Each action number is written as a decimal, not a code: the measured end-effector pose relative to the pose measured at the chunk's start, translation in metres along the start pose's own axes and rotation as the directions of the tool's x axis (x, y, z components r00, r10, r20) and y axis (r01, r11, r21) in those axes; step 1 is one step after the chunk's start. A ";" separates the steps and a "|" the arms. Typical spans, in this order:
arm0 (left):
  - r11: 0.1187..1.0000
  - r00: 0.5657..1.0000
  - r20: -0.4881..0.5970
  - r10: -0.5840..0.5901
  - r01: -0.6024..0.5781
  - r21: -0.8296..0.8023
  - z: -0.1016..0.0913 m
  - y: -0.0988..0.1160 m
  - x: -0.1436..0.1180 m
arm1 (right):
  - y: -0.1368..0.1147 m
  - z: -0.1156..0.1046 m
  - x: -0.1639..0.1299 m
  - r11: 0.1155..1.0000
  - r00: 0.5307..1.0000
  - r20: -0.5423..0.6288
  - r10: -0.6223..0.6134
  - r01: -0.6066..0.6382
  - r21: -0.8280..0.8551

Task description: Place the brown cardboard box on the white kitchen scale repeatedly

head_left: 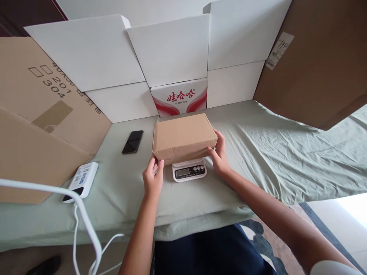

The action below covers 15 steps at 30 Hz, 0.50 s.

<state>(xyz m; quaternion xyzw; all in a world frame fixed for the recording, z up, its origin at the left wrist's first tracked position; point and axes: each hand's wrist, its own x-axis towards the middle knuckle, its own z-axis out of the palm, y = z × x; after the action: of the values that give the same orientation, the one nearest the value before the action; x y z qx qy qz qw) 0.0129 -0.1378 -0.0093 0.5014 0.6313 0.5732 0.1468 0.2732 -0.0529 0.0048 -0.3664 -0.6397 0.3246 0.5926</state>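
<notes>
While pinching the brown box (185,133) at its near corners with left hand (153,177) and right hand (220,156), seems to be steadying or positioning it over the white scale (189,177); cannot tell whether resting on it or held just clear, with that contact hidden. From here, probably calls for holding both ends level, moving both hands together, and staying clear of the display (182,172) and buttons (198,168).

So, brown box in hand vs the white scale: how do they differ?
Color: the brown box is cardboard-brown; the scale is white with a dark panel.
Size: the brown box looks wider than the scale's visible part.
Pose: the left hand and right hand grip the brown box; the scale lies on the cloth.
Shared: both are partly covered.
</notes>
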 end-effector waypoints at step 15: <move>0.970 0.995 -0.094 -0.032 0.008 -0.243 -0.002 -0.015 0.005 | 0.002 -0.010 0.016 0.998 0.987 -0.161 -0.026 0.035 0.057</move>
<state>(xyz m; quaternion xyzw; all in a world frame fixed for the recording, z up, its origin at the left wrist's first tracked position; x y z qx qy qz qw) 0.0023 -0.1327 -0.0204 0.4449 0.5680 0.6682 0.1817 0.2830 -0.0387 0.0121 -0.3635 -0.5854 0.3040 0.6578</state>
